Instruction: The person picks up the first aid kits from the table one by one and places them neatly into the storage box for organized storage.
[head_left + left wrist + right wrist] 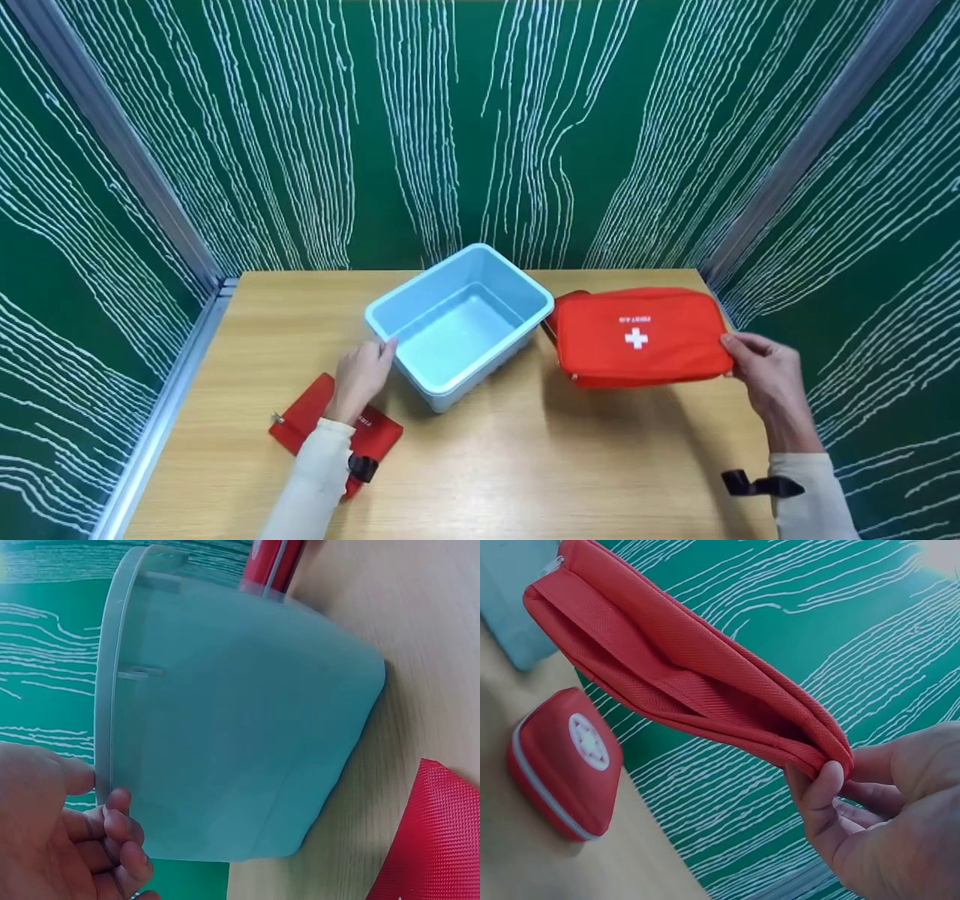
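Observation:
My left hand (364,379) pinches the near-left rim of a light blue plastic bin (457,330), thumb on one side and fingers on the other in the left wrist view. The bin's inside shows no contents. At the right, my right hand (769,375) grips one end of a red first aid pouch (637,337) with a white cross, holding it raised above the table. This pouch gapes along one long side in the right wrist view. Below it, a red hard-looking case (570,765) with a round white emblem rests on the table, mostly hidden in the head view.
A flat red pouch (382,435) with a zipper lies on the wooden table (487,480), partly covered by my left forearm. Green panels (480,150) with white wavy lines enclose the table at the back and sides. Metal posts (795,150) stand at the corners.

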The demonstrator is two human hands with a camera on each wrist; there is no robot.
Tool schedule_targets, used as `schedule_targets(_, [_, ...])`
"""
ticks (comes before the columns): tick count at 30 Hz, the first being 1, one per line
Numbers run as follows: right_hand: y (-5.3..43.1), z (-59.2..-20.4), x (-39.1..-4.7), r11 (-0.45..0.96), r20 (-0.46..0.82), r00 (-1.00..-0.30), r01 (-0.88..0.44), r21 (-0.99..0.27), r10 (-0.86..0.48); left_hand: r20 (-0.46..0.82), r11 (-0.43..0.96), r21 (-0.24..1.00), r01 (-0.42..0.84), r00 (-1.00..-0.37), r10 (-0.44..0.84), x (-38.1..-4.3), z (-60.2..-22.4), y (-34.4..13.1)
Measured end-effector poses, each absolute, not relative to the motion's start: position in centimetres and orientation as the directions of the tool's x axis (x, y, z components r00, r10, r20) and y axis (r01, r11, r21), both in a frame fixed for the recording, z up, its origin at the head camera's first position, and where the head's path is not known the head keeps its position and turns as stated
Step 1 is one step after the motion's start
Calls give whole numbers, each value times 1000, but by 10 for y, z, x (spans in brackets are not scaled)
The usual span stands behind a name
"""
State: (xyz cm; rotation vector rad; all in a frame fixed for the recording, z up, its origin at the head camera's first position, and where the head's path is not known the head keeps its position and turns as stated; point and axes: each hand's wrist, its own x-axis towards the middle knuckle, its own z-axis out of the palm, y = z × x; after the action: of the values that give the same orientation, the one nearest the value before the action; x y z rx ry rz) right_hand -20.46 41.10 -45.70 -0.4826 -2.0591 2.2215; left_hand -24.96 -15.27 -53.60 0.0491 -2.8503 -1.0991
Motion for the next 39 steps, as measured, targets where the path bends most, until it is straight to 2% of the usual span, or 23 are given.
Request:
schedule_targets(13, [375, -437, -243, -169, -114, -961, 73, -983, 253, 50, 726, 688, -15, -996, -67, -248, -535, -151])
schedule_targets(22, [339, -429, -275, -147, -81, -962, 43, -988, 261, 40, 716, 698, -24, -997, -72, -246, -534, -151])
schedule_targets(30, [310, -431, -296, -186, -9, -957, -46, -981, 289, 136, 752, 657, 54, -990, -48, -248, -534, -151])
schedule_targets(39, [281, -430, -304, -186, -31, -974, -12, -983, 225, 57, 732, 682, -5, -997, -60, -248, -534, -150])
